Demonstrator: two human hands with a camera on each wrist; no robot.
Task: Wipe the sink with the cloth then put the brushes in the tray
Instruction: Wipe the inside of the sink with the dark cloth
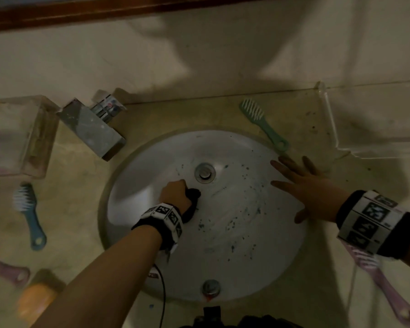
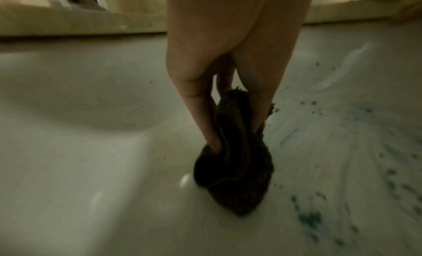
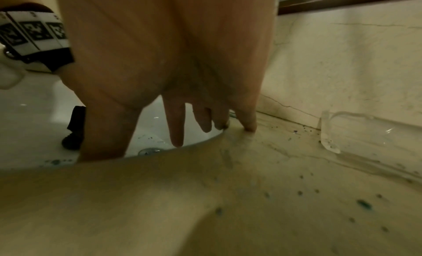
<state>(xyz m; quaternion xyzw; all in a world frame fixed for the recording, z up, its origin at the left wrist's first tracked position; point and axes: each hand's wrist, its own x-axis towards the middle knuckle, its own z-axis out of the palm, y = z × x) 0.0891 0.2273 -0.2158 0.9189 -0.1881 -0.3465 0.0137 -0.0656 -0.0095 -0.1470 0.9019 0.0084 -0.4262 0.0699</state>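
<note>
My left hand [image 1: 175,192] grips a bunched dark cloth [image 1: 192,197] and presses it on the white sink bowl [image 1: 133,197] just left of the drain [image 1: 204,172]. In the left wrist view the cloth [image 2: 237,169] is pinched between thumb and fingers. Teal specks cover the bowl's right half. My right hand [image 1: 303,188] lies flat with spread fingers on the sink's right rim. A green brush [image 1: 260,121], a blue brush [image 1: 29,214] and two pink brushes [image 1: 7,271] [image 1: 384,287] lie on the counter. A clear tray [image 1: 331,119] stands at the right.
A chrome tap [image 1: 92,129] juts over the sink's upper left. Another clear container [image 1: 17,136] sits at the far left, and an orange object [image 1: 37,299] at the lower left. The wall runs behind the counter; specks dot the counter near the right tray [image 3: 365,133].
</note>
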